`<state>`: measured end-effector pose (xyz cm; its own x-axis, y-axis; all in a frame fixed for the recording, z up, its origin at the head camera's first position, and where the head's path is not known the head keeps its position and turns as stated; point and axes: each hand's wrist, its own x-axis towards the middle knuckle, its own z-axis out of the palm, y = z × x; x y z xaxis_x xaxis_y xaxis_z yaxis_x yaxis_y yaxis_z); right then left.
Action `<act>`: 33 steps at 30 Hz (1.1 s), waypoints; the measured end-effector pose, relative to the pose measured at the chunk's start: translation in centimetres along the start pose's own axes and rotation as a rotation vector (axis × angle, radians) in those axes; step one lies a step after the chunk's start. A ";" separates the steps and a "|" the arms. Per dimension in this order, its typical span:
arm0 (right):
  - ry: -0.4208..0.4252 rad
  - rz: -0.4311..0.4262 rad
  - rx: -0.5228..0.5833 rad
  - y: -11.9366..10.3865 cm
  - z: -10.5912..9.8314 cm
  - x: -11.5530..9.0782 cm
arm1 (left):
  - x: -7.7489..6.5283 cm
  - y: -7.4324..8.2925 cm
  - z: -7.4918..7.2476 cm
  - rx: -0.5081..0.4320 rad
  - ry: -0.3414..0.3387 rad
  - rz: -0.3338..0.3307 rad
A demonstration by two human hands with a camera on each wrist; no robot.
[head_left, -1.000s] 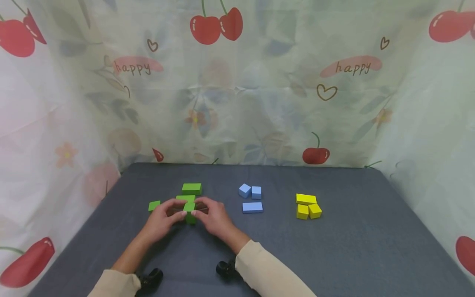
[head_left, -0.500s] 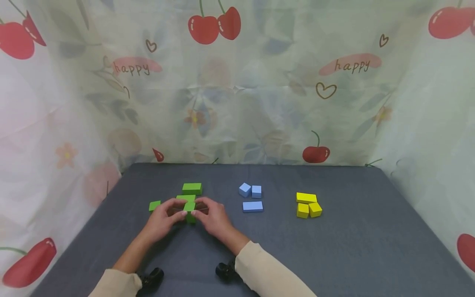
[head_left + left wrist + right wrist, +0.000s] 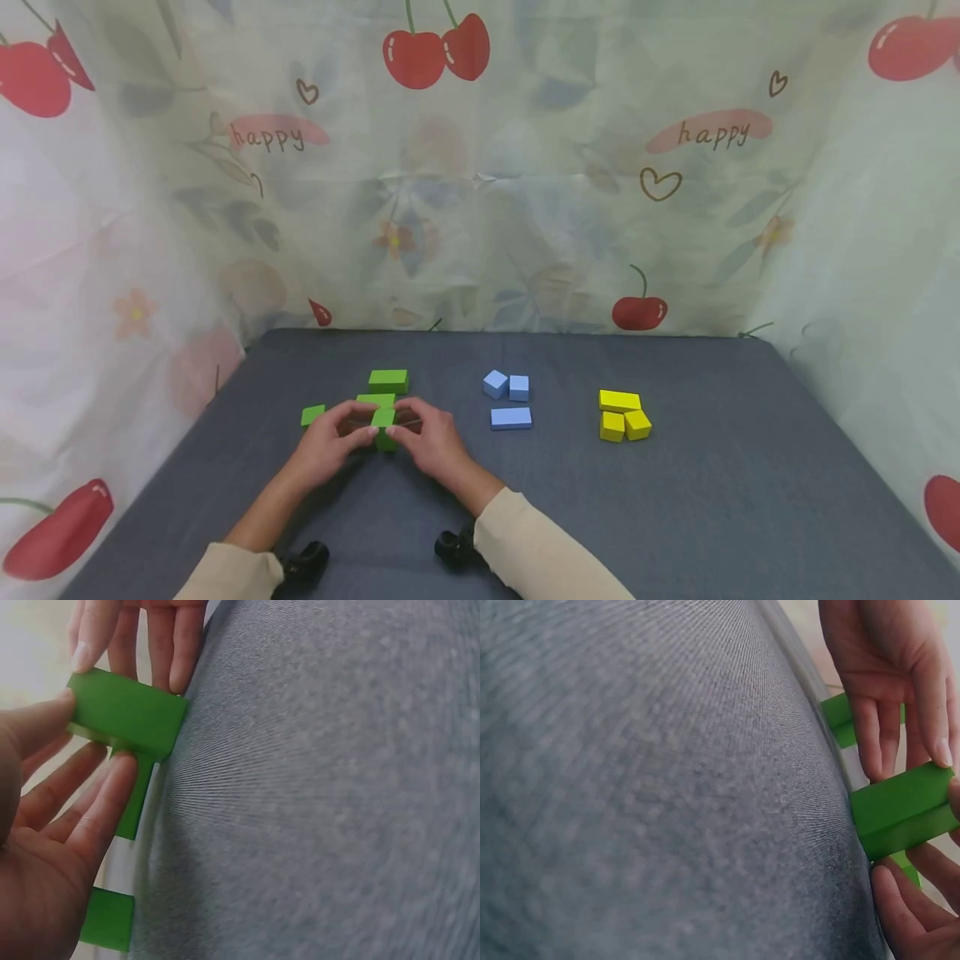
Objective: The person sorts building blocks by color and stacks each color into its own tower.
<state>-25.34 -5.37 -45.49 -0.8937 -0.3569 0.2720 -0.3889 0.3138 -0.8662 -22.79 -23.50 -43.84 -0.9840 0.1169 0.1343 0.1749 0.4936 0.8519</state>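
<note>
In the head view, a green block [image 3: 385, 419] stands upright between my two hands. My left hand [image 3: 322, 446] holds its left side, the thumb against its near edge. From the right, my right hand [image 3: 435, 440] holds the opposite side in the same way. In the left wrist view the held block [image 3: 127, 712] has its lower end right at the cloth. Just behind it sits a second green block [image 3: 373, 400], partly hidden by the fingers. Farther back lies a long green block [image 3: 388, 381]. Another green piece [image 3: 311, 415] is left of my left hand.
Two blue cubes [image 3: 518, 387] and a long blue block [image 3: 511, 418] lie right of the hands. Farther right is a yellow group: one long block [image 3: 618, 401] and two cubes [image 3: 612, 427]. A patterned curtain [image 3: 480, 208] encloses the back and sides of the dark table [image 3: 712, 500].
</note>
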 end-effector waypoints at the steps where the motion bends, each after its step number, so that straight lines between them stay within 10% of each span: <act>1: -0.001 0.001 0.003 0.0 0.0 0.0 | 0.0 0.1 -0.1 0.005 -0.005 -0.003; 33: -0.016 -0.031 0.003 0.4 -0.2 0.1 | -2.0 1.2 -5.8 0.250 0.332 0.224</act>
<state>-25.58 -5.14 -45.73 -0.8776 -0.3806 0.2916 -0.4154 0.3001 -0.8587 -20.86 -28.15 -40.19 -0.8717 -0.0173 0.4898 0.3466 0.6847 0.6411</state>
